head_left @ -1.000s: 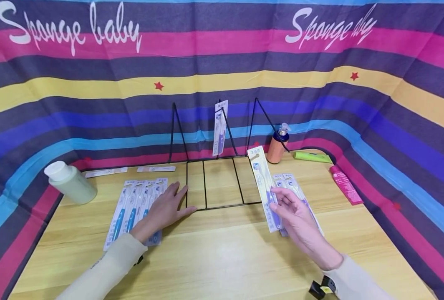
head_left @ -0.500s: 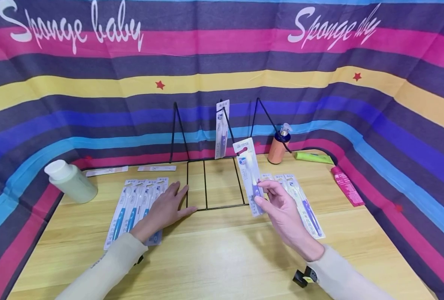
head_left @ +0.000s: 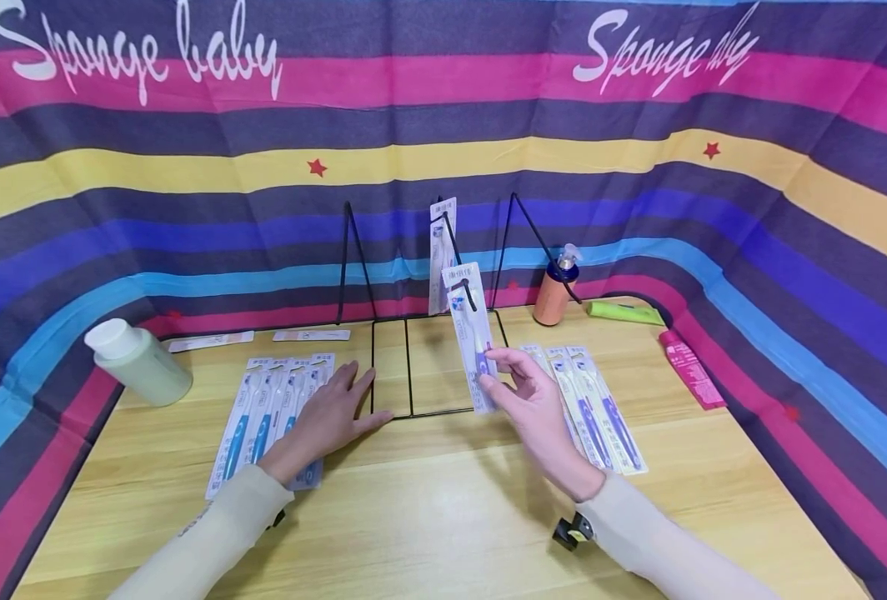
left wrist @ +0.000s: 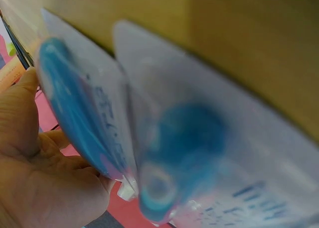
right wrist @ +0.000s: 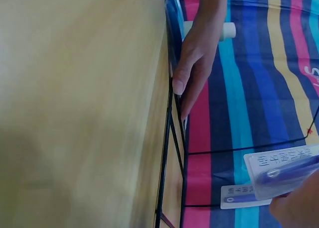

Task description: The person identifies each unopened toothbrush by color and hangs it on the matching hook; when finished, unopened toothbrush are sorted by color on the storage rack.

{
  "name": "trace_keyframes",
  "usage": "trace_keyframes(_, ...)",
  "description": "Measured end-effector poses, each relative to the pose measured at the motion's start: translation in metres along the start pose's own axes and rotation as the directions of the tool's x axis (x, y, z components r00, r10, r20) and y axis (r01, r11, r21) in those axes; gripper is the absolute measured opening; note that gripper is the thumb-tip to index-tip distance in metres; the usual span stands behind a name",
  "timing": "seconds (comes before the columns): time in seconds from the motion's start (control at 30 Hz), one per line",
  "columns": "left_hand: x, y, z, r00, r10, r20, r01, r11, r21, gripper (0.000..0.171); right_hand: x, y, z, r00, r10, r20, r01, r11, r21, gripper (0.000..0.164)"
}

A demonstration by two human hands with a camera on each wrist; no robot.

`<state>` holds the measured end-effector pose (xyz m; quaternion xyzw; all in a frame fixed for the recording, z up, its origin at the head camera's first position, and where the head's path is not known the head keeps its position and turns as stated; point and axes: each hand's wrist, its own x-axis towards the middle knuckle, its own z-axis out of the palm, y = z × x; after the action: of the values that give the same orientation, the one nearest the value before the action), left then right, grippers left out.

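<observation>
My right hand (head_left: 533,404) pinches the lower part of a packaged purple toothbrush (head_left: 463,329), held upright at the middle arm of a black wire rack (head_left: 410,371). The arm's bent tip shows in front of the card, at its hang hole. Behind it another packaged purple toothbrush (head_left: 438,250) hangs on the same arm. My left hand (head_left: 333,421) lies with fingers spread, its fingertips at the rack's left base wire. Under that wrist are several packaged blue toothbrushes (head_left: 239,433), blurred and close in the left wrist view. Several packaged purple toothbrushes (head_left: 601,417) lie right of my right hand.
An orange pump bottle (head_left: 552,296) stands behind the rack's right arm. Green (head_left: 623,313) and pink (head_left: 691,371) tubes lie at the right. A white-capped bottle (head_left: 139,362) is at the left, near two flat slim packets (head_left: 211,342). A striped cloth (head_left: 188,217) encloses the table.
My right hand has carried the packaged purple toothbrush left and up, from the purple packs to the rack's middle arm, whose tip now shows at the hang hole. My left hand has stayed put.
</observation>
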<state>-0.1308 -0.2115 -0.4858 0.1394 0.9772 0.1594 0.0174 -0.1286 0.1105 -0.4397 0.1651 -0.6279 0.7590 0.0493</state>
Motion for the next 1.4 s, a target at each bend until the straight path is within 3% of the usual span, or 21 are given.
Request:
trace_keyframes(0.3,0.0,0.0,-0.001,1.0,0.004,-0.009,-0.004,1.0,0.001,0.086,0.034,0.015,0.023,0.997,-0.028,-0.067,0.029,0.999,0.018,0.035)
trace_keyframes(0.5,0.0,0.0,0.0,1.0,-0.006,-0.002,0.006,1.0,0.004,0.087,0.063,0.023,0.037,0.993,-0.036,-0.112,0.033,0.999,-0.029,0.028)
trace_keyframes(0.9,0.0,0.001,0.001,1.0,-0.008,-0.006,0.008,1.0,0.02,0.087,0.114,0.039,0.044,0.989,-0.086,-0.122,0.075,0.993,-0.093,0.025)
trace_keyframes(1.1,0.001,0.001,0.002,1.0,-0.008,0.0,0.008,1.0,0.008,0.087,0.122,0.041,0.04,0.987,-0.085,-0.137,0.072,0.993,-0.096,0.027)
trace_keyframes(1.4,0.0,0.001,0.001,1.0,-0.004,-0.003,0.004,1.0,0.02,0.087,0.114,0.03,0.024,0.989,-0.083,-0.124,0.069,0.991,-0.116,0.027)
